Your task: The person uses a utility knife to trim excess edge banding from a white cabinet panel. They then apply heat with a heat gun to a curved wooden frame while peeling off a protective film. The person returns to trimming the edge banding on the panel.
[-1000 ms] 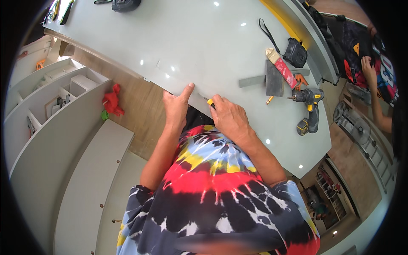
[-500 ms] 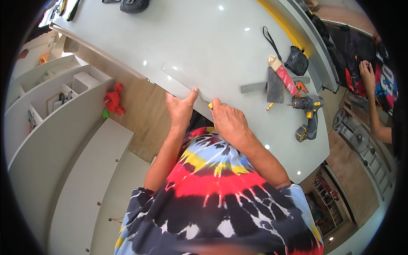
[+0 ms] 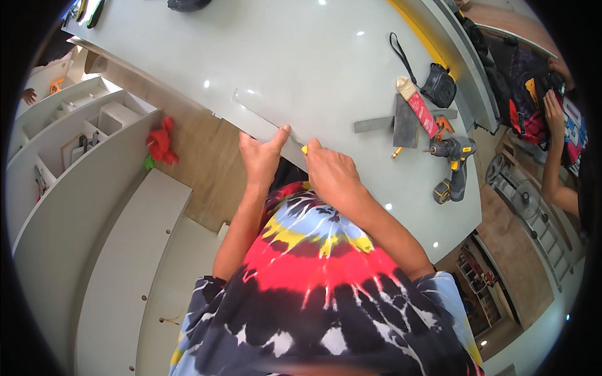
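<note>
My left hand [image 3: 260, 156] pinches the near edge of a narrow white strip [image 3: 248, 119], its thumb on top and the other fingers wrapped underneath. The strip lies along the near left edge of the white worktop [image 3: 301, 75], with a thin dark line along its inner side. Just to the right, my right hand [image 3: 331, 172] is closed around a yellow tool [image 3: 305, 150] with a thin metal blade. The blade points at that dark line, close to my left thumb. Most of the tool is hidden in my palm.
To the right lie a cordless drill [image 3: 456, 156], a black tape measure [image 3: 439, 86], a red and cream packet [image 3: 416, 106], grey flat pieces [image 3: 406, 125] and a pencil stub [image 3: 396, 152]. White shelving [image 3: 94, 156] stands at left. Another person's hand [image 3: 552, 109] is at far right.
My view has shifted slightly, so the worktop sits a little higher and further left. Both hands keep their grip, and the blade stays beside my left thumb.
</note>
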A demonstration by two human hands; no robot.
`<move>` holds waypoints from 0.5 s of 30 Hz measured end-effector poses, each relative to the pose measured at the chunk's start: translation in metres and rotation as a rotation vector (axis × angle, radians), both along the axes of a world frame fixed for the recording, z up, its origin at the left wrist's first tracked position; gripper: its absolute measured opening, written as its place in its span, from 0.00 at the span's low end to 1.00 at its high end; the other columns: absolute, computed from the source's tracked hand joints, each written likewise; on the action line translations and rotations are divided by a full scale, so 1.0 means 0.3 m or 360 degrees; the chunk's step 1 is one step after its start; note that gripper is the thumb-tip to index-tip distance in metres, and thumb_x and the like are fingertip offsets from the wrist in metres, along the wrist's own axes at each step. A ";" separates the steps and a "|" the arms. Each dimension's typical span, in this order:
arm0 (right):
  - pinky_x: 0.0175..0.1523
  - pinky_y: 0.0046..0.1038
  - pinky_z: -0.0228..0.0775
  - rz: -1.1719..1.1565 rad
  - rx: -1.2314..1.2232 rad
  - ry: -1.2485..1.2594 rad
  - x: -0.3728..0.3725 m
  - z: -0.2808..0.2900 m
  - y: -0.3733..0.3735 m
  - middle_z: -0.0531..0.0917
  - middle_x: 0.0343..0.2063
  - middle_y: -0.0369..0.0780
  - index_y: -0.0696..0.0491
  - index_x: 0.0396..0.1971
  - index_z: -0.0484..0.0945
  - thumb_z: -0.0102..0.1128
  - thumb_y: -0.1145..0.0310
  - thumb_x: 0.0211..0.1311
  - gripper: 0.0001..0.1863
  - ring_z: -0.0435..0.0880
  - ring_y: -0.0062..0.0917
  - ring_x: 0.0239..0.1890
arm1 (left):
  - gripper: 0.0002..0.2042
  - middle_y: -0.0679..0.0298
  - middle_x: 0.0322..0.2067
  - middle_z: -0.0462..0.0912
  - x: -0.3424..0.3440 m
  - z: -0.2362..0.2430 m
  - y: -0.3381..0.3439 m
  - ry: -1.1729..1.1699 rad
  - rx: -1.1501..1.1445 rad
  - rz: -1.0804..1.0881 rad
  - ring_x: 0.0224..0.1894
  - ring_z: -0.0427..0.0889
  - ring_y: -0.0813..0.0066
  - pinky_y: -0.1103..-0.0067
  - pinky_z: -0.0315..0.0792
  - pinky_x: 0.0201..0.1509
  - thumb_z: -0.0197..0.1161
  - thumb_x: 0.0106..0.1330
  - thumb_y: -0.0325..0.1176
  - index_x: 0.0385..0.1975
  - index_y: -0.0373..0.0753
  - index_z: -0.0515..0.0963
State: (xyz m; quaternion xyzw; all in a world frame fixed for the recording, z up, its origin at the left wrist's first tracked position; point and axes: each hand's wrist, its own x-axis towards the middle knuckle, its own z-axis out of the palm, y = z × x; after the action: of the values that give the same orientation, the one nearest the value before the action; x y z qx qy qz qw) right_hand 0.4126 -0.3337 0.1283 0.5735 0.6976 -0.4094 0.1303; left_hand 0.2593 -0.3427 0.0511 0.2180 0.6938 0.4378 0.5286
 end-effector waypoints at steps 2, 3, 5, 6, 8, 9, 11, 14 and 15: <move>0.41 0.47 0.83 0.0003 0.0032 0.0013 -0.003 -0.003 0.012 0.87 0.28 0.54 0.59 0.39 0.73 0.53 0.74 0.69 0.04 0.90 0.49 0.34 | 0.26 0.57 0.47 0.84 0.001 0.010 0.013 -0.0016 -0.0028 0.0006 0.47 0.85 0.71 0.73 0.79 0.53 0.77 0.58 0.24 0.54 0.29 0.74; 0.41 0.47 0.83 -0.0009 0.0057 0.0030 -0.003 -0.005 0.014 0.87 0.28 0.54 0.59 0.39 0.73 0.53 0.75 0.69 0.04 0.90 0.49 0.35 | 0.26 0.57 0.47 0.85 0.000 0.021 0.016 -0.0011 -0.0031 -0.0022 0.47 0.85 0.71 0.73 0.79 0.52 0.77 0.58 0.24 0.54 0.29 0.74; 0.41 0.47 0.83 -0.0023 0.0108 0.0041 0.002 -0.010 0.011 0.87 0.28 0.54 0.59 0.39 0.73 0.53 0.75 0.69 0.04 0.90 0.49 0.35 | 0.26 0.58 0.45 0.85 -0.001 0.038 0.035 0.0015 -0.0122 -0.0069 0.45 0.85 0.70 0.73 0.80 0.51 0.77 0.58 0.25 0.55 0.29 0.74; 0.41 0.47 0.83 -0.0023 0.0105 0.0038 0.007 -0.013 0.006 0.87 0.28 0.54 0.59 0.39 0.73 0.52 0.75 0.69 0.04 0.90 0.49 0.35 | 0.25 0.59 0.45 0.86 -0.003 0.044 0.046 -0.0018 -0.0116 -0.0061 0.44 0.86 0.70 0.73 0.80 0.50 0.77 0.58 0.25 0.54 0.29 0.75; 0.41 0.47 0.83 -0.0029 0.0061 0.0050 0.013 -0.016 -0.012 0.87 0.28 0.53 0.59 0.39 0.73 0.52 0.74 0.70 0.04 0.90 0.49 0.35 | 0.23 0.60 0.43 0.86 -0.015 0.069 0.037 -0.0012 -0.0325 -0.0085 0.42 0.86 0.69 0.72 0.80 0.49 0.77 0.58 0.25 0.53 0.29 0.76; 0.41 0.47 0.83 -0.0031 0.0068 0.0054 0.017 -0.020 -0.017 0.87 0.29 0.53 0.59 0.40 0.73 0.53 0.74 0.70 0.04 0.90 0.49 0.35 | 0.22 0.60 0.43 0.86 -0.017 0.070 0.039 -0.0122 -0.0303 -0.0097 0.41 0.86 0.69 0.72 0.81 0.49 0.77 0.58 0.25 0.51 0.30 0.77; 0.42 0.48 0.83 -0.0045 0.0091 0.0026 0.018 -0.027 -0.021 0.88 0.29 0.53 0.58 0.40 0.73 0.53 0.74 0.70 0.05 0.90 0.49 0.36 | 0.20 0.61 0.42 0.87 -0.025 0.064 0.037 -0.0258 -0.0253 -0.0097 0.39 0.87 0.69 0.72 0.81 0.49 0.78 0.57 0.24 0.49 0.31 0.79; 0.42 0.49 0.83 -0.0012 0.0095 0.0039 0.001 -0.016 -0.013 0.88 0.30 0.53 0.58 0.41 0.72 0.55 0.71 0.71 0.06 0.90 0.50 0.37 | 0.18 0.62 0.42 0.87 -0.037 0.047 0.019 -0.0200 -0.0154 -0.0088 0.41 0.87 0.70 0.73 0.81 0.50 0.78 0.56 0.24 0.45 0.31 0.81; 0.43 0.50 0.82 -0.0003 0.0037 -0.0021 -0.005 -0.010 -0.009 0.87 0.30 0.54 0.57 0.41 0.72 0.56 0.70 0.71 0.07 0.90 0.51 0.37 | 0.21 0.61 0.43 0.87 -0.037 0.036 0.012 -0.0144 -0.0144 -0.0061 0.42 0.87 0.69 0.72 0.81 0.50 0.78 0.54 0.25 0.47 0.31 0.79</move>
State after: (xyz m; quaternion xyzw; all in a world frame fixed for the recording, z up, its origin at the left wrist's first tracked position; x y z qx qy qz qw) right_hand 0.4112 -0.3364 0.1253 0.5783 0.7008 -0.3976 0.1280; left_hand 0.2483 -0.3390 0.0618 0.1873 0.6840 0.4052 0.5770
